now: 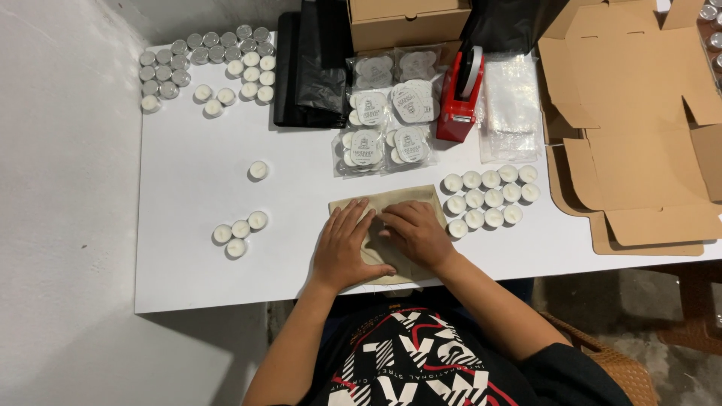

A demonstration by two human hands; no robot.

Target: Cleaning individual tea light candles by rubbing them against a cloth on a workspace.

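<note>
A beige cloth pouch (406,198) lies flat on the white table (195,278) near its front edge. My left hand (346,246) rests palm down on the pouch's left part, fingers spread. My right hand (415,234) presses on the pouch's middle, fingers bent against the cloth. A block of several white tealight candles (490,198) sits just right of the pouch, close to my right hand. Three more tealights (239,230) cluster to the left of my left hand, and a single one (258,170) stands farther back.
Clear packets of tealights (391,120) lie behind the pouch, beside a red tape dispenser (459,94) and clear bags (511,109). Many loose tealights (207,64) fill the back left corner. Flat cardboard boxes (639,128) cover the right; a black bag (312,64) and a box (406,21) stand behind.
</note>
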